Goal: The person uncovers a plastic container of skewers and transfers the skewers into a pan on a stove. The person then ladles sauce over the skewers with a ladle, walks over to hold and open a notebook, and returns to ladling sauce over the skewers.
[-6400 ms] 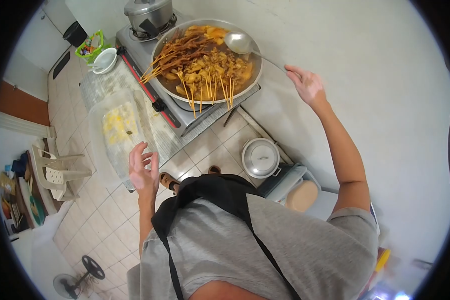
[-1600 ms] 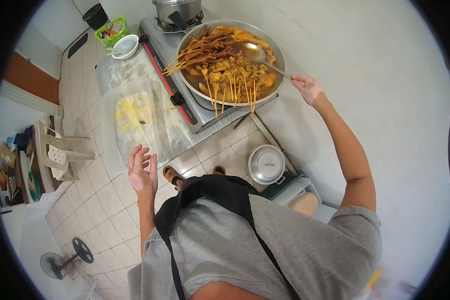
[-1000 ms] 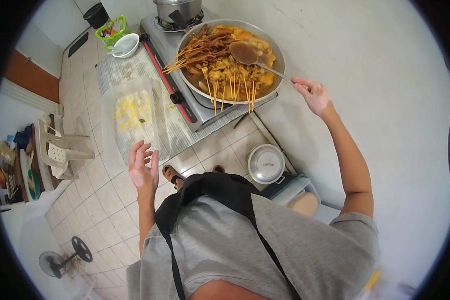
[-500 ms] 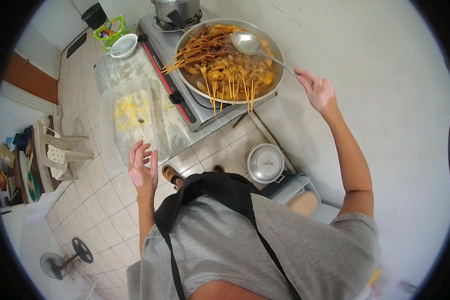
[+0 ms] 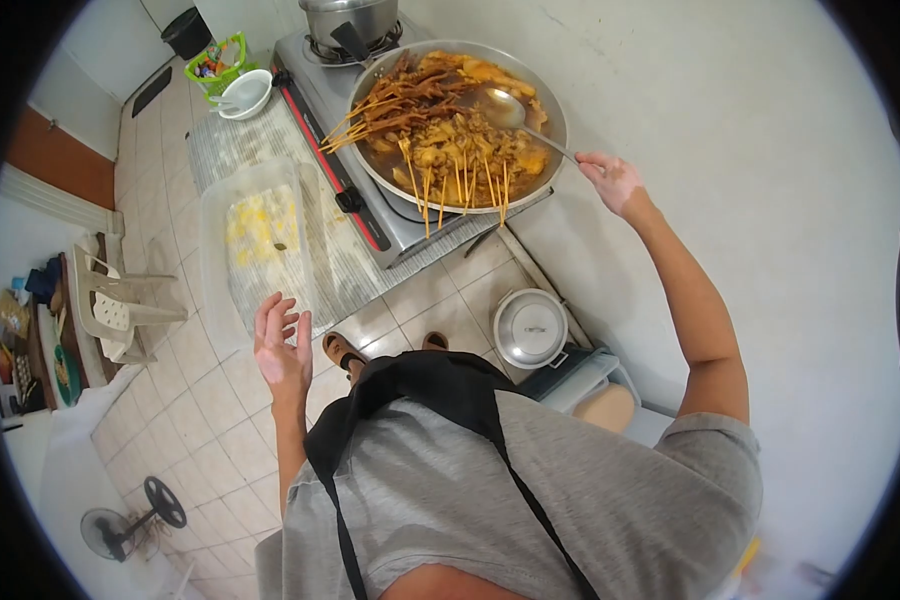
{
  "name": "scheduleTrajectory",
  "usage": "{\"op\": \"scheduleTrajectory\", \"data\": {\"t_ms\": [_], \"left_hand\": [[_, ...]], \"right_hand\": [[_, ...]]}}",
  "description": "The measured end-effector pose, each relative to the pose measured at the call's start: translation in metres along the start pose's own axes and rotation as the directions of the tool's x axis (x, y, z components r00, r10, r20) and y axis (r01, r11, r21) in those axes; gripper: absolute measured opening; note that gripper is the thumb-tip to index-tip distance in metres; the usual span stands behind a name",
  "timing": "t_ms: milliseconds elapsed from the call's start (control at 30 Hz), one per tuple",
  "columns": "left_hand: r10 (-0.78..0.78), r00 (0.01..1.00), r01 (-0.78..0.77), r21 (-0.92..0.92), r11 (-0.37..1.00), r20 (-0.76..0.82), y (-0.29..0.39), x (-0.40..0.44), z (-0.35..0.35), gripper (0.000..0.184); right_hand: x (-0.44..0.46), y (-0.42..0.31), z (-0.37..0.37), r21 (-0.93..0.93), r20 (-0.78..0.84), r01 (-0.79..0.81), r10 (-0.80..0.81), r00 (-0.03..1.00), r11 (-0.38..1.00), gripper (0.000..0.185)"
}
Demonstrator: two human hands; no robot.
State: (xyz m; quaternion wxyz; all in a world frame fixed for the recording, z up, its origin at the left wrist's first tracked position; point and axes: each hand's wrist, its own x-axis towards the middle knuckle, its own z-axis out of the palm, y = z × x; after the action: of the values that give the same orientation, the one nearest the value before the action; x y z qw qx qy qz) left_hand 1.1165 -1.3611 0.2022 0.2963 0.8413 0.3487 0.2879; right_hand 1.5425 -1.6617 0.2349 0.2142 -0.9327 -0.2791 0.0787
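My right hand (image 5: 613, 184) is closed around the handle end of a metal serving spoon (image 5: 507, 108). The spoon's bowl dips into the brown sauce of a wide pan (image 5: 562, 135). Skewered meat (image 5: 440, 95) fills the pan, with bamboo sticks (image 5: 465, 180) poking over its near and left rims. Near the front end of a clear plastic container (image 5: 213, 215), my left hand (image 5: 282, 345) hovers with fingers apart and bent, holding nothing. Yellowish residue lies in the container.
The pan sits on a gas stove (image 5: 370, 225) with a lidded pot (image 5: 350, 18) behind. A white bowl (image 5: 245, 95) and green basket (image 5: 215, 65) stand at the table's far end. A lidded pot (image 5: 531, 328) is low beside the wall. Left are chairs (image 5: 120, 305) and a fan (image 5: 120, 530).
My right hand has moved slightly left and down. The spoon's bowl has come down from above the food into the sauce, shifting right. My left hand has barely moved.
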Motion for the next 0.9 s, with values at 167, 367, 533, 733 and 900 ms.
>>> {"op": "scheduleTrajectory", "data": {"t_ms": [167,367,533,733,900], "left_hand": [[-0.02,1.0,0.02,0.0,1.0,-0.005,0.004,-0.009,0.003,0.022],[-0.051,0.999,0.051,-0.003,0.999,0.018,0.004,-0.018,-0.001,0.021],[-0.036,0.997,0.037,-0.021,0.999,0.072,-0.003,-0.007,-0.002,0.024],[-0.063,0.958,0.127,-0.218,0.968,0.28,0.014,0.028,0.02,0.026],[0.028,0.847,0.206,-0.377,0.903,0.531,0.031,0.055,0.065,0.026]], "right_hand": [[0.002,0.001,-0.001,-0.025,0.058,0.016,-0.014,0.998,1.0,0.036],[-0.004,0.003,-0.009,0.022,-0.028,-0.012,0.013,1.0,1.0,0.034],[-0.029,-0.017,-0.026,0.048,-0.028,-0.072,0.073,0.997,0.996,0.035],[-0.068,-0.075,-0.039,0.001,-0.069,-0.062,0.062,0.996,0.998,0.031],[-0.083,-0.112,-0.042,-0.203,-0.233,-0.084,0.036,0.972,0.976,0.028]]}}
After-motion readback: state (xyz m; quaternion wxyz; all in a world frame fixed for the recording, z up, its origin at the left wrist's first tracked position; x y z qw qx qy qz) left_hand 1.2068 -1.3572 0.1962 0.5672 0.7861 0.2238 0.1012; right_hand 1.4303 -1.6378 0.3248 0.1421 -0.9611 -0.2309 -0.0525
